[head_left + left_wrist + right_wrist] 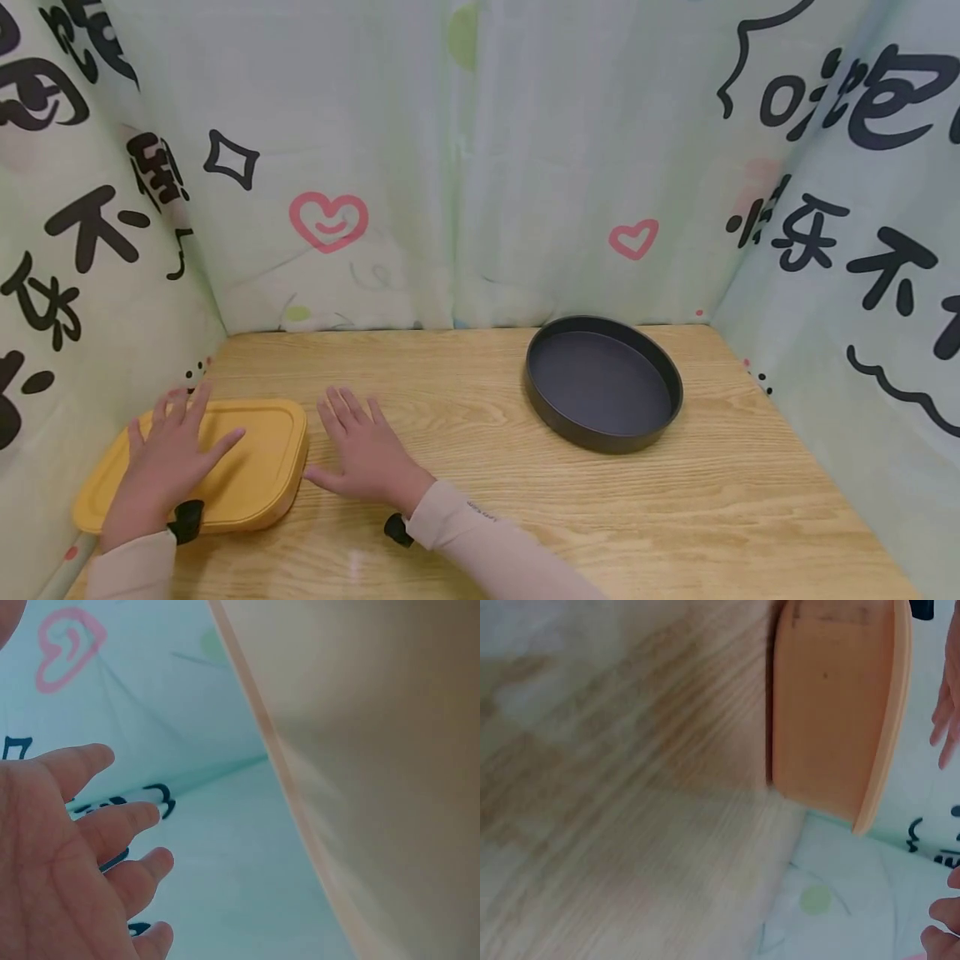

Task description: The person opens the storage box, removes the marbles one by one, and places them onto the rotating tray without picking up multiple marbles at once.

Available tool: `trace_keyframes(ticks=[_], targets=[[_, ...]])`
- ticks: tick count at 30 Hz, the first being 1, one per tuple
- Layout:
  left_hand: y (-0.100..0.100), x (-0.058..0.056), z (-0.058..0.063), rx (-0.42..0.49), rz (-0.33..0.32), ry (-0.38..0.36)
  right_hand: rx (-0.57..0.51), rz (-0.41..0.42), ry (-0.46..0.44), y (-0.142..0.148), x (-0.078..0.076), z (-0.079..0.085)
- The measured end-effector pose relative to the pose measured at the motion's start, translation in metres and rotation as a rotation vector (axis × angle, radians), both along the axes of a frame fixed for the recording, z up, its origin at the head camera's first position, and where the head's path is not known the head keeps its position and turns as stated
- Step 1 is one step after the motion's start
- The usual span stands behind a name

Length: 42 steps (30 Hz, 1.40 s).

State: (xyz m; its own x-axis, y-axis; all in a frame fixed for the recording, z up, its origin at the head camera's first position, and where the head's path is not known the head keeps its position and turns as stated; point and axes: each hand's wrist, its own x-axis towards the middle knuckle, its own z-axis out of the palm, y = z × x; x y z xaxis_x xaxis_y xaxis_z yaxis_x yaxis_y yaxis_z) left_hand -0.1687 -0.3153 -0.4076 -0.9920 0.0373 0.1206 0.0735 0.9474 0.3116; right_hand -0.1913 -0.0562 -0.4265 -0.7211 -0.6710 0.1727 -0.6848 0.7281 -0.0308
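At the left of the table lies a yellow rectangular box [266,433] with rounded corners and a flat, rimmed lid. Over this lid my left hand [168,458] is spread, thumb out to the right and nothing in its grasp. In the left wrist view the palm [52,862] faces the camera, its fingers loosely extended. My right hand [367,454] is just right of the box, fingers spread and holding nothing, thumb tip by the box's edge. The right wrist view shows the box's smooth side wall [832,712], with fingers of both hands at the right border.
A round dark pan [603,379] with a low wall stands at the back right of the wooden table [480,392]. Pale printed curtains [525,208] enclose the table at the back and both sides. A black strap piece [187,521] is on my left wrist.
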Motion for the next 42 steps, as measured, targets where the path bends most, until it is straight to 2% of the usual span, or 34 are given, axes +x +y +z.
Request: trace_keyframes(ticks=[4,8,15,22,27,35,42], targets=[[-0.012,0.002,-0.003,-0.035,0.013,0.008,0.03,0.02,0.011,-0.009,0.005,0.0],[-0.024,0.005,-0.005,-0.031,0.032,0.004,0.064,0.035,0.025,-0.019,0.01,0.002],[-0.039,0.012,-0.007,-0.045,0.058,-0.059,0.1,0.04,0.045,-0.032,0.014,0.001],[-0.047,0.013,-0.008,-0.062,0.072,-0.142,0.119,0.023,0.067,-0.046,0.016,-0.001],[-0.055,0.013,-0.018,-0.055,0.081,-0.165,0.14,0.018,0.077,-0.057,0.018,-0.001],[-0.065,0.01,-0.032,-0.013,0.07,-0.263,0.2,-0.017,0.049,-0.068,0.014,-0.008],[-0.064,0.011,-0.039,-0.036,0.07,-0.213,0.232,-0.057,0.007,-0.071,0.011,-0.013]])
